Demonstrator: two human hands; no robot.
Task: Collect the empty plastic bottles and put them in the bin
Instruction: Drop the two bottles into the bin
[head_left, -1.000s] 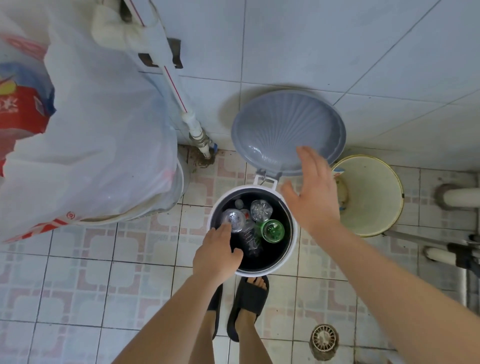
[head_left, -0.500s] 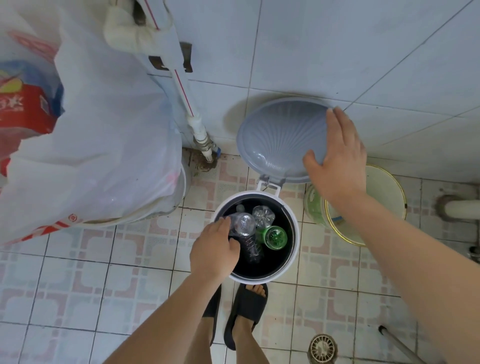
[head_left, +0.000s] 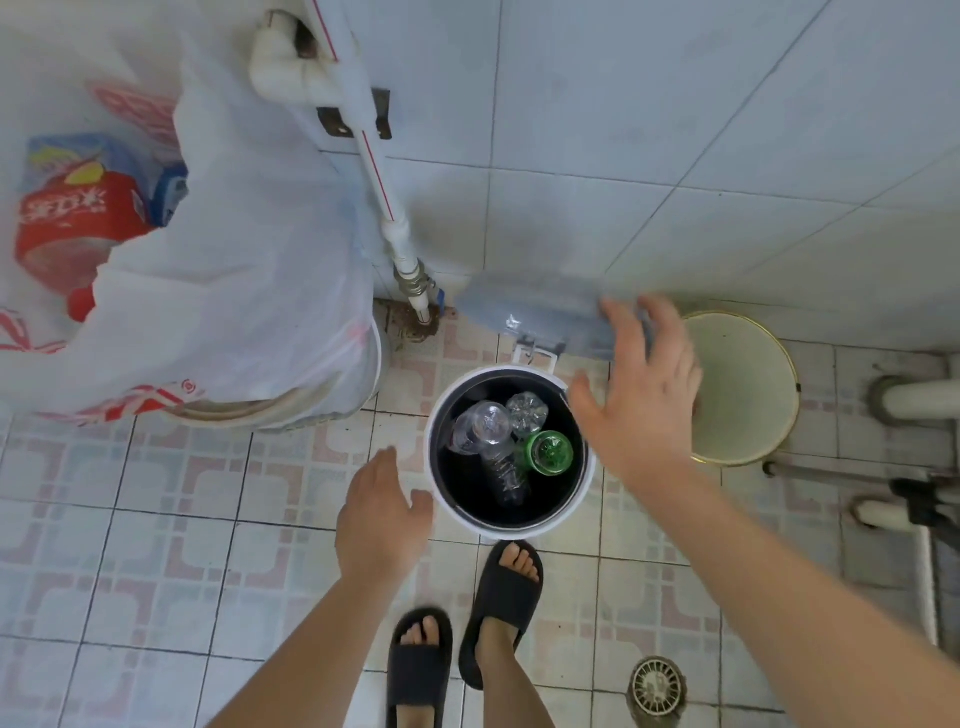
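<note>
A round white bin with a black inside stands on the tiled floor. In it lie clear plastic bottles and a green bottle. Its grey hinged lid is tilted partway down over the back rim and looks blurred. My right hand is spread with fingers on the lid's right edge. My left hand hovers empty just left of the bin, fingers apart, clear of the rim.
A big white plastic bag of packaging fills the left. A white pipe runs down the tiled wall. A pale yellow bucket sits right of the bin. A floor drain and my two black sandals are below.
The lid has swung down from upright toward the bin with my right hand on it. My left hand has pulled back out of the bin to its left side.
</note>
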